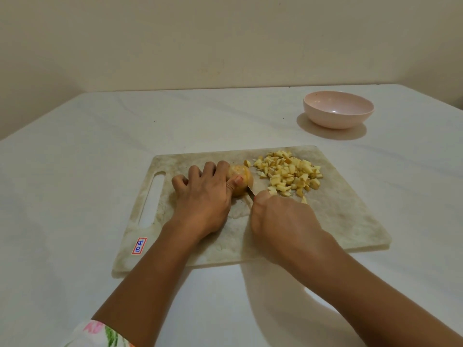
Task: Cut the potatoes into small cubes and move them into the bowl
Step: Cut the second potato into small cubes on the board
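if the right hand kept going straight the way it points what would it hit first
Most likely the potato held by the left hand; the right hand points at it along the knife, though depth is unclear.

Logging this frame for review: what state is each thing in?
potato, not yet diced, held by left hand
knife, gripped by right hand, blade at potato
potato cubes, piled on cutting board
bowl, upright, looks empty
cutting board, flat on table

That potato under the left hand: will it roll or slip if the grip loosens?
Probably apt to roll: the potato looks rounded, and the left hand holds it against the board. Its surface looks glossy, so likely slippery beside the knife. It seems firm, not floppy.
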